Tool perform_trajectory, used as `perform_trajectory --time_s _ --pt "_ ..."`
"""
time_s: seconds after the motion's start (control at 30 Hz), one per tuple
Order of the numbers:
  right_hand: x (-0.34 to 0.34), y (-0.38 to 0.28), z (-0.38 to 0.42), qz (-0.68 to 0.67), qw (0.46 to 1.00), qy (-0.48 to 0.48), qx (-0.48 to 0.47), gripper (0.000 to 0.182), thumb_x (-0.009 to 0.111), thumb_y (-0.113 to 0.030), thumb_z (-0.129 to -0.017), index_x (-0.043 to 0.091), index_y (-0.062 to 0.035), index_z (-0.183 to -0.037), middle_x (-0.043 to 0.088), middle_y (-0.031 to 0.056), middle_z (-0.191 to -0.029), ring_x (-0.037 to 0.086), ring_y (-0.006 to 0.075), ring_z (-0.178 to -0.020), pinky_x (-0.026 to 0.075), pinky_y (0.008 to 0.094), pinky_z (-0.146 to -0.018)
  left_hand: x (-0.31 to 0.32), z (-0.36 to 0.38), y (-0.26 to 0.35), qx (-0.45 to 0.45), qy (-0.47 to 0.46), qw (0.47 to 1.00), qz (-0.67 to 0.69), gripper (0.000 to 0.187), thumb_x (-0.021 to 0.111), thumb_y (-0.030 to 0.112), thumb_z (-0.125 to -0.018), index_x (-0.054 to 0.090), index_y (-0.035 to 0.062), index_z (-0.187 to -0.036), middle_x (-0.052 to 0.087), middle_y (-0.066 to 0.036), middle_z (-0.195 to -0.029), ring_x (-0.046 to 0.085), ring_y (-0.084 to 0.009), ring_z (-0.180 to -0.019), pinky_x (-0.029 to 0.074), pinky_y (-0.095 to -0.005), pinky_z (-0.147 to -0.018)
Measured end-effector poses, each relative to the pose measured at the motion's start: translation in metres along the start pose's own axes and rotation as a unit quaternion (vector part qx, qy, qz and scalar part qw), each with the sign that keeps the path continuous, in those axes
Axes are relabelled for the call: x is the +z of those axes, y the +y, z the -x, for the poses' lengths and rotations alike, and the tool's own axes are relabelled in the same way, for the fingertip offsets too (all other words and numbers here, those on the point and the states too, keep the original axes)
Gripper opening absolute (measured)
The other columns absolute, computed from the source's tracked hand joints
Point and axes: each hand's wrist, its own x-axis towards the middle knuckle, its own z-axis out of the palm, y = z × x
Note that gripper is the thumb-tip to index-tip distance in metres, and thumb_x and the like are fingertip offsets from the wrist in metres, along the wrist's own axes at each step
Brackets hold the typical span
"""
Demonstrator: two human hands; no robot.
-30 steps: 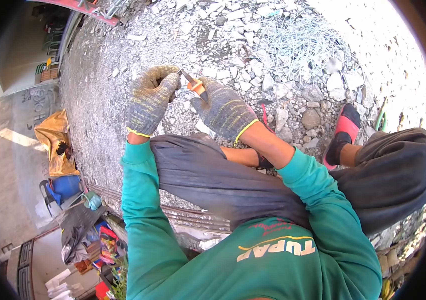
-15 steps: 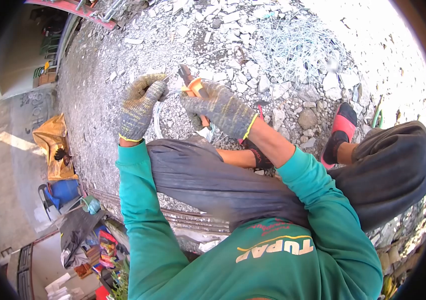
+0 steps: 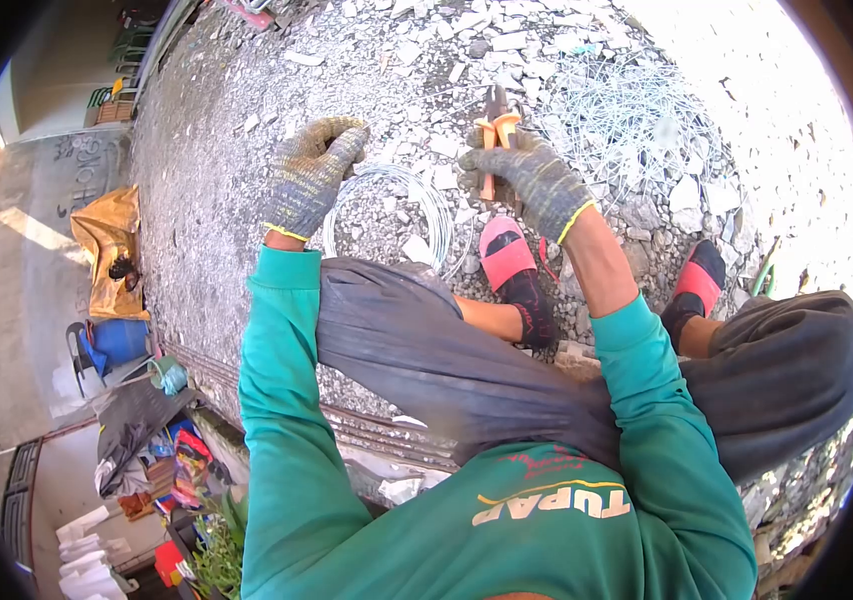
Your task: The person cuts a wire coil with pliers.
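Note:
My left hand (image 3: 317, 178), in a grey-and-yellow knitted glove, is closed in a pinch beside a loose coil of thin silvery wire (image 3: 439, 222). A strand of the wire seems to run up to its fingers, though its end is hard to make out. To the right, my right hand (image 3: 537, 180), gloved the same way, is wrapped round pliers (image 3: 488, 135) with orange handles, their dark jaws pointing away from me. The pliers are apart from the coil. Beyond them a tangled heap of short wire pieces (image 3: 637, 125) lies on the gravel.
My feet, in dark socks and red slippers (image 3: 507, 252), rest on broken stones (image 3: 427, 60). Long rusty bars (image 3: 387, 432) lie by my leg. At the left are a brown sheet (image 3: 107, 250), a blue container (image 3: 119, 341) and a concrete floor (image 3: 17, 330).
My right hand has moved right with the pliers, away from my left hand, and more of the wire coil shows. My left hand has shifted slightly right and up.

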Motion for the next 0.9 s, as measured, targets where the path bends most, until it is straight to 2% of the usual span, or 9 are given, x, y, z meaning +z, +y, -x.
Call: perform_trajectory --time_s 0.03,0.07,0.13,0.23,0.37,0.53,0.73,0.83,0.9 --pt "-0.005 0.017 -0.012 0.267 0.961 0.055 -0.037 0.03 0.064 -0.023 -0.091 0.061 -0.0003 -0.11 0.069 0.0129 -0.084 0.067 0.0255 -0.072 0.051 0.0391 -0.059 0.003 -0.001 0.003 0.001 0.011 0.999 -0.049 0.026 0.065 0.025 -0.095 0.067 0.0026 -0.108 0.064 -0.001 -0.083 0.056 -0.0073 -0.072 0.047 -0.0235 -0.064" --pt "0.0 0.02 -0.01 0.267 0.962 0.055 -0.035 0.03 0.064 -0.023 -0.091 0.061 -0.0003 -0.11 0.069 0.0129 -0.084 0.067 0.0255 -0.072 0.051 0.0391 -0.059 0.006 -0.001 0.005 -0.001 0.014 0.997 -0.075 0.027 0.066 0.026 -0.094 0.066 0.0034 -0.11 0.064 -0.001 -0.084 0.056 -0.0071 -0.072 0.047 -0.0233 -0.061" --pt "0.023 0.029 0.001 0.458 0.869 0.089 -0.166 0.034 0.066 -0.022 -0.087 0.06 -0.0002 -0.113 0.068 0.0211 -0.083 0.068 0.0359 -0.078 0.05 0.0447 -0.065 0.011 -0.002 0.004 0.018 0.009 0.997 -0.08 0.028 0.066 0.025 -0.094 0.067 0.0033 -0.11 0.065 -0.001 -0.084 0.057 -0.0072 -0.073 0.047 -0.023 -0.062" --pt "0.045 0.042 0.002 0.402 0.891 0.078 -0.196 0.036 0.067 -0.023 -0.086 0.06 -0.0024 -0.114 0.065 0.0247 -0.082 0.064 0.0425 -0.078 0.049 0.0484 -0.068 0.021 0.0 0.017 0.026 -0.004 0.995 -0.095 0.028 0.067 0.023 -0.093 0.067 0.0026 -0.111 0.066 -0.002 -0.085 0.059 -0.0075 -0.075 0.049 -0.0227 -0.063" --pt "0.058 0.021 0.016 0.387 0.901 0.068 -0.185 0.033 0.063 -0.018 -0.085 0.056 -0.0019 -0.113 0.065 0.0237 -0.088 0.064 0.0424 -0.083 0.051 0.0501 -0.075 0.032 -0.001 0.017 0.073 -0.029 0.989 -0.127 0.025 0.065 0.022 -0.094 0.067 0.0027 -0.11 0.067 -0.003 -0.086 0.06 -0.0068 -0.075 0.05 -0.0235 -0.063" --pt "0.057 0.021 0.013 0.377 0.9 0.079 -0.203 0.033 0.062 -0.019 -0.087 0.056 -0.0021 -0.114 0.064 0.0241 -0.087 0.064 0.0419 -0.084 0.051 0.0494 -0.073 0.038 0.002 0.027 0.022 -0.057 0.992 -0.111 0.022 0.064 0.02 -0.095 0.068 0.0022 -0.109 0.067 -0.002 -0.083 0.06 -0.0064 -0.073 0.05 -0.0228 -0.062" --pt "0.055 0.037 0.007 0.357 0.896 0.099 -0.244 0.035 0.063 -0.025 -0.091 0.058 -0.0073 -0.121 0.066 0.0222 -0.087 0.066 0.0396 -0.083 0.049 0.0469 -0.069 0.038 0.003 0.024 0.043 -0.065 0.989 -0.128 0.024 0.064 0.019 -0.095 0.067 0.0016 -0.111 0.068 -0.004 -0.085 0.061 -0.0067 -0.073 0.052 -0.0231 -0.061" --pt "0.056 0.033 0.005 0.327 0.91 0.105 -0.233 0.034 0.064 -0.029 -0.092 0.061 -0.0066 -0.117 0.067 0.0202 -0.084 0.067 0.0364 -0.08 0.05 0.0449 -0.068 0.038 0.002 0.02 0.053 -0.057 0.989 -0.124 0.025 0.064 0.019 -0.095 0.067 0.0014 -0.113 0.069 -0.004 -0.086 0.061 -0.007 -0.073 0.052 -0.023 -0.061" --pt "0.054 0.026 0.003 0.372 0.921 0.065 -0.093 0.034 0.067 -0.033 -0.091 0.065 -0.005 -0.109 0.067 0.0184 -0.08 0.067 0.0319 -0.076 0.05 0.0429 -0.067 0.039 0.003 0.021 0.042 -0.07 0.989 -0.12 0.025 0.064 0.019 -0.095 0.067 0.0012 -0.112 0.069 -0.005 -0.087 0.062 -0.0072 -0.073 0.052 -0.0231 -0.061"
